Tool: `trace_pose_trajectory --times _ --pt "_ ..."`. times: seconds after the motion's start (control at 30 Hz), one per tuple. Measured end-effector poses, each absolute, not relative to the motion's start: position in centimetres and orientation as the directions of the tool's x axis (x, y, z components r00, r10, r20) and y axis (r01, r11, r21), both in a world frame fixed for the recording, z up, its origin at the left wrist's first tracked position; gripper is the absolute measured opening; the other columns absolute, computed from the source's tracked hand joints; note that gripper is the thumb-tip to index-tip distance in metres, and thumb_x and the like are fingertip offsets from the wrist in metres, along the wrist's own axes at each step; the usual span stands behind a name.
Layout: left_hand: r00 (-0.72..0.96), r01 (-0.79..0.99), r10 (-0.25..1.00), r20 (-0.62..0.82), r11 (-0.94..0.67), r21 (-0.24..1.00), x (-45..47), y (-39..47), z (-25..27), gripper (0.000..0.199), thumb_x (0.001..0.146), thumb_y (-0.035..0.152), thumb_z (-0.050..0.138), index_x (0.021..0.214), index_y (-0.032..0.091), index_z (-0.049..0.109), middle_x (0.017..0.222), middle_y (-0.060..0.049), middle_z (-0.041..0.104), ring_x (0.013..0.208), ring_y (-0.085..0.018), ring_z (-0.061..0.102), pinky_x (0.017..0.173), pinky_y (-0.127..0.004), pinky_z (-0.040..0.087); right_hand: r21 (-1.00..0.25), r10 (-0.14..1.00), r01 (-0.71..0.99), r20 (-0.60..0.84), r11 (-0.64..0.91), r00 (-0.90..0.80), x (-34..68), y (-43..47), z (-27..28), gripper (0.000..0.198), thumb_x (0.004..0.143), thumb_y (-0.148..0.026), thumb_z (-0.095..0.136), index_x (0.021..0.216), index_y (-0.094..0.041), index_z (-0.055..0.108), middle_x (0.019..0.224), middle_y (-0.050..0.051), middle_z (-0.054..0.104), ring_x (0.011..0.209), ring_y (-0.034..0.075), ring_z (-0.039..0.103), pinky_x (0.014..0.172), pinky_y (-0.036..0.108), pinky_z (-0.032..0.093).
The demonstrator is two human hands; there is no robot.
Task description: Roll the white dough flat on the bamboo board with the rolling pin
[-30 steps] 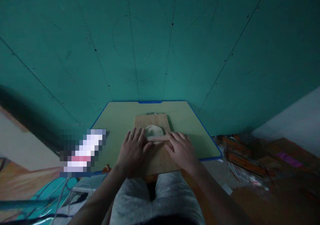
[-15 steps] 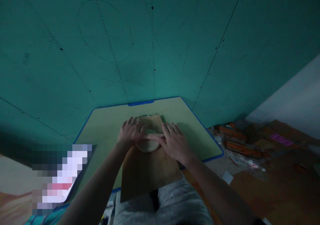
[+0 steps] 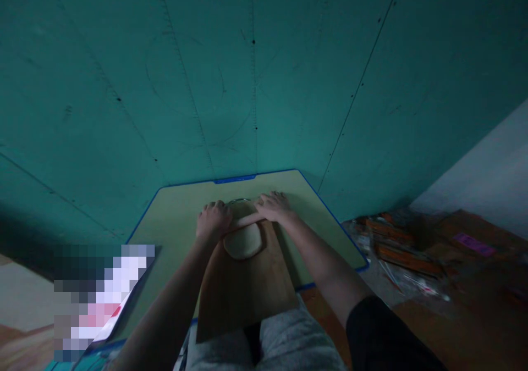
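A pale wooden rolling pin [image 3: 247, 220] spans the space between my hands, slightly higher at its right end. My left hand [image 3: 214, 219] is closed over its left end, and my right hand [image 3: 273, 205] rests curled over the other end. Just on the near side of the pin lies a flattened round of dough [image 3: 243, 243], its far edge against or under the pin. The dough sits on a wooden cutting board [image 3: 251, 288], whose metal ring handle [image 3: 239, 200] shows at the far end. Both pin ends are hidden beneath my palms.
The board lies on a pale, blue-edged table [image 3: 181, 206] and overhangs its near edge above my lap. A green wall [image 3: 256, 85] stands directly behind the table. At left is a partly pixelated screen [image 3: 119, 291]. Cardboard and plastic wrappings [image 3: 408, 255] litter the floor at right.
The rolling pin has moved away from me, off the middle of the dough to its far edge. My right hand has gone forward and left with it; more dough shows.
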State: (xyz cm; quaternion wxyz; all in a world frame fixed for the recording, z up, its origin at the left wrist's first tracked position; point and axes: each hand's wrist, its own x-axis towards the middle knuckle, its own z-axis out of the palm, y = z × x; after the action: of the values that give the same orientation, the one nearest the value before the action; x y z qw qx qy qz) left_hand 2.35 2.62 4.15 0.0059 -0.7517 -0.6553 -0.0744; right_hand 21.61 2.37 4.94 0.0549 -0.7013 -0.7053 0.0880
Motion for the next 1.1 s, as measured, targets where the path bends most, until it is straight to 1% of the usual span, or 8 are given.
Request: trace_pose_trajectory --times 0.17,0.27,0.43,0.6,0.7,0.8,0.93,1.1 --pt "0.162 0.984 0.973 0.166 -0.172 0.045 2.7 -1.5 3.6 0.051 0.097 0.046 0.034 0.130 0.016 0.058 0.134 -0.022 0.060 0.132 -0.039 0.048 0.101 -0.056 0.041 -0.188 0.994 0.977 -0.020 0.098 -0.103 21.1 2.9 4.6 0.044 0.097 -0.038 0.037 0.121 -0.016 0.067 0.133 0.016 0.062 0.127 0.029 0.053 0.108 0.045 0.034" --pt "0.193 0.980 0.948 0.252 -0.198 -0.004 3.1 -4.0 2.9 0.060 0.097 0.049 0.032 0.138 0.010 0.052 0.143 -0.026 0.052 0.140 -0.042 0.038 0.108 -0.062 0.032 -0.194 0.987 0.968 0.015 0.158 -0.158 20.9 2.9 4.4 0.046 0.097 -0.032 0.037 0.133 -0.016 0.060 0.142 0.016 0.056 0.133 0.028 0.049 0.111 0.045 0.033" --pt "0.243 0.970 0.906 0.347 -0.235 -0.065 4.7 -7.5 2.3 0.073 0.097 0.053 0.033 0.136 -0.006 0.050 0.141 -0.034 0.050 0.137 -0.045 0.042 0.109 -0.058 0.036 -0.232 0.964 0.936 0.076 0.265 -0.254 22.0 1.3 3.4 0.052 0.098 -0.025 0.031 0.145 -0.009 0.047 0.151 0.014 0.047 0.140 0.023 0.041 0.116 0.037 0.029" --pt "0.285 0.958 0.880 0.380 -0.270 -0.093 6.9 -11.4 1.9 0.064 0.089 0.043 0.052 0.136 -0.001 0.052 0.141 -0.032 0.051 0.132 -0.047 0.048 0.107 -0.061 0.039 -0.294 0.954 0.908 0.116 0.299 -0.276 24.9 -1.9 1.6 0.054 0.100 -0.025 0.023 0.148 -0.007 0.042 0.154 0.014 0.043 0.143 0.019 0.038 0.118 0.035 0.030" --pt "0.346 0.934 0.857 0.382 -0.354 -0.053 7.3 -13.7 0.9 0.061 0.086 0.029 0.051 0.140 0.001 0.048 0.142 -0.031 0.050 0.134 -0.047 0.045 0.107 -0.063 0.039 -0.399 0.944 0.859 0.208 0.322 -0.257 26.2 -3.7 0.5 0.055 0.101 -0.031 0.025 0.150 -0.010 0.040 0.156 0.015 0.038 0.145 0.021 0.036 0.117 0.040 0.033" --pt "0.407 0.900 0.820 0.403 -0.436 -0.021 6.9 -15.4 -0.5 0.070 0.084 0.029 0.051 0.146 0.001 0.039 0.147 -0.030 0.045 0.137 -0.047 0.041 0.107 -0.063 0.039 -0.451 0.939 0.829 0.248 0.330 -0.239 26.1 -4.4 0.1 0.056 0.101 -0.035 0.031 0.152 -0.012 0.036 0.160 0.016 0.031 0.147 0.024 0.031 0.117 0.045 0.033" --pt "0.401 0.895 0.804 0.439 -0.446 0.000 6.6 -16.2 -2.0 0.076 0.083 0.033 0.055 0.148 0.000 0.034 0.149 -0.032 0.042 0.139 -0.048 0.038 0.108 -0.062 0.039 -0.408 0.933 0.843 0.228 0.352 -0.279 23.3 -3.2 0.8 0.060 0.101 -0.038 0.034 0.153 -0.007 0.032 0.162 0.021 0.022 0.150 0.027 0.023 0.119 0.047 0.028" --pt "0.328 0.919 0.805 0.494 -0.393 0.032 6.7 -15.8 -2.3 0.084 0.088 0.052 0.054 0.148 -0.002 0.033 0.149 -0.033 0.040 0.141 -0.047 0.035 0.107 -0.060 0.042 -0.298 0.912 0.862 0.162 0.409 -0.377 18.5 0.3 2.4 0.058 0.102 -0.038 0.035 0.150 -0.004 0.037 0.160 0.020 0.027 0.151 0.029 0.019 0.122 0.045 0.018"
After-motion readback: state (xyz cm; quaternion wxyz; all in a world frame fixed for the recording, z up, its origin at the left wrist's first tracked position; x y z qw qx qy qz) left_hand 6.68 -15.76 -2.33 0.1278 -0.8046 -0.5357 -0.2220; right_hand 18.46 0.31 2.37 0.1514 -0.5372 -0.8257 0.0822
